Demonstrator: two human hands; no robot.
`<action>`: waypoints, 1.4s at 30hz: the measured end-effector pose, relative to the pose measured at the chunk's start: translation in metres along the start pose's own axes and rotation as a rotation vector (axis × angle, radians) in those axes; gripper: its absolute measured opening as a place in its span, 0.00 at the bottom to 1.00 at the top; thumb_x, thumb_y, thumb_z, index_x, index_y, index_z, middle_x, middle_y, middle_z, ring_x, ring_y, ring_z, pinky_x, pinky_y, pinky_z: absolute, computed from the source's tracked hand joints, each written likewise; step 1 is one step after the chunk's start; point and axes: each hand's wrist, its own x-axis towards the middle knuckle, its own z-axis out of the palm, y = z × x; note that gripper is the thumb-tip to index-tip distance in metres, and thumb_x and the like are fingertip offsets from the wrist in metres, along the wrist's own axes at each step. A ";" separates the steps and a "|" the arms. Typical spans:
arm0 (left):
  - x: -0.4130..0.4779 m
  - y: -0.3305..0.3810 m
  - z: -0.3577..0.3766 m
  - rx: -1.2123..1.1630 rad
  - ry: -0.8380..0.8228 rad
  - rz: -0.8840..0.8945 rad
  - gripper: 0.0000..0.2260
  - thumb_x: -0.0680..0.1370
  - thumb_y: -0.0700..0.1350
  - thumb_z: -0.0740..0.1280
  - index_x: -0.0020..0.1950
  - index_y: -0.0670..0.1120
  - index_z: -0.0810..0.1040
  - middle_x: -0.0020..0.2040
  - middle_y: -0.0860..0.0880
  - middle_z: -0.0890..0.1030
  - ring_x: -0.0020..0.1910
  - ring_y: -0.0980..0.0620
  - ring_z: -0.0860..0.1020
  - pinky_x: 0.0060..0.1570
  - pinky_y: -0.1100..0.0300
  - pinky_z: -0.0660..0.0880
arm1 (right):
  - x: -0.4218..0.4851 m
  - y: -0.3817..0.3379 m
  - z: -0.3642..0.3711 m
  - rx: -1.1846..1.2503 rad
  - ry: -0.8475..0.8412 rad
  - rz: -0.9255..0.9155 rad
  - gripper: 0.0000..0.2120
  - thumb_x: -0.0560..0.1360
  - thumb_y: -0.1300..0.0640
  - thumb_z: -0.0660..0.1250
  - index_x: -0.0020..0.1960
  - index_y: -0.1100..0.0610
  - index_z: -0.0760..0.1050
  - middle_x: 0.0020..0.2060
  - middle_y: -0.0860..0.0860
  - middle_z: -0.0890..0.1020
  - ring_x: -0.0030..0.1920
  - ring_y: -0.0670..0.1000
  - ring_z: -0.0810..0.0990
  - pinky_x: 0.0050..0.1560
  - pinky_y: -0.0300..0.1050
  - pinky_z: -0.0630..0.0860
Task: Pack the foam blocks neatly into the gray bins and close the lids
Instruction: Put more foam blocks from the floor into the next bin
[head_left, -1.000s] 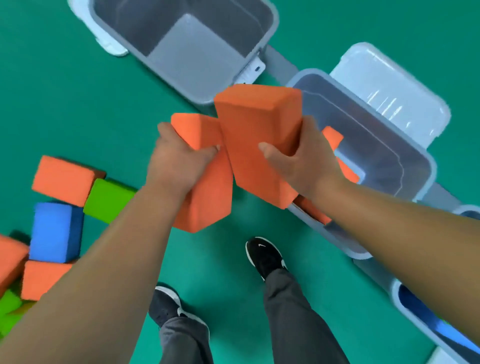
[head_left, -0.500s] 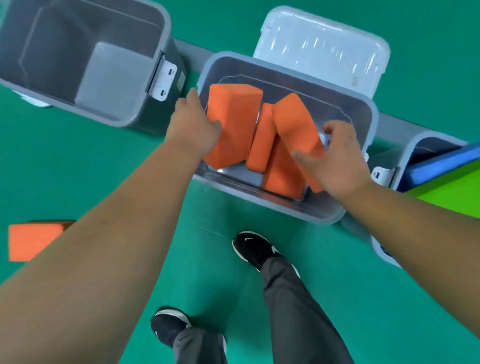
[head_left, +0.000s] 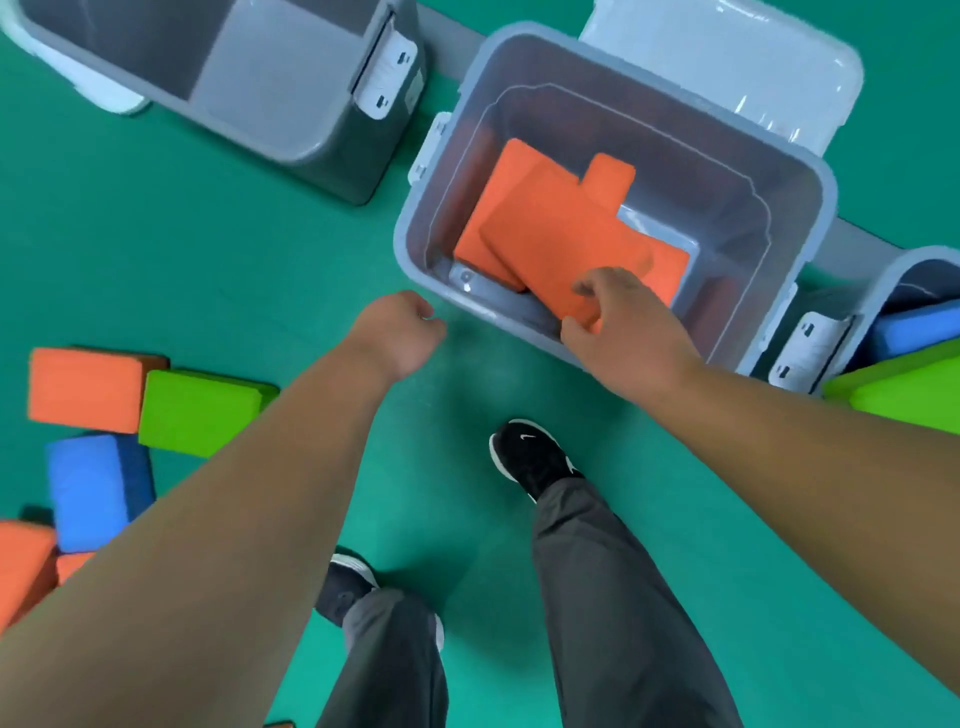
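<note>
Bin (head_left: 753, 171), orange block (head_left: 561, 244) inside, right hand (head_left: 628, 338) pinching

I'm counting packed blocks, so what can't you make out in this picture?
Head view only:
Number of orange blocks in the middle bin: they overlap and are blurred.
Corner of the nearest orange block: covered by the right hand gripping it.
Right bin, blue block and green block: cut by the right edge.
Floor blocks at lower left: partly behind the left forearm.

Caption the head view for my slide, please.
Right hand grips an orange block in the middle bin; left hand empty.
</note>
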 end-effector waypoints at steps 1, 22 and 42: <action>-0.005 -0.017 0.000 -0.035 0.001 -0.023 0.12 0.78 0.50 0.66 0.58 0.47 0.82 0.51 0.44 0.85 0.51 0.41 0.83 0.50 0.53 0.80 | 0.002 -0.012 0.008 -0.032 -0.029 -0.045 0.20 0.78 0.49 0.67 0.68 0.55 0.74 0.65 0.52 0.77 0.64 0.55 0.77 0.63 0.51 0.74; -0.247 -0.471 0.136 -0.790 0.113 -0.711 0.16 0.77 0.47 0.63 0.54 0.38 0.83 0.51 0.40 0.85 0.51 0.40 0.84 0.54 0.45 0.81 | -0.106 -0.329 0.302 -0.875 -0.779 -0.664 0.12 0.79 0.49 0.62 0.57 0.54 0.77 0.53 0.52 0.82 0.53 0.57 0.79 0.55 0.52 0.78; -0.469 -0.767 0.317 -1.271 0.218 -1.083 0.11 0.79 0.45 0.62 0.48 0.43 0.83 0.45 0.43 0.86 0.50 0.43 0.84 0.52 0.54 0.80 | -0.423 -0.523 0.699 -1.385 -1.033 -1.240 0.09 0.78 0.54 0.62 0.40 0.56 0.71 0.37 0.54 0.73 0.39 0.58 0.74 0.33 0.43 0.66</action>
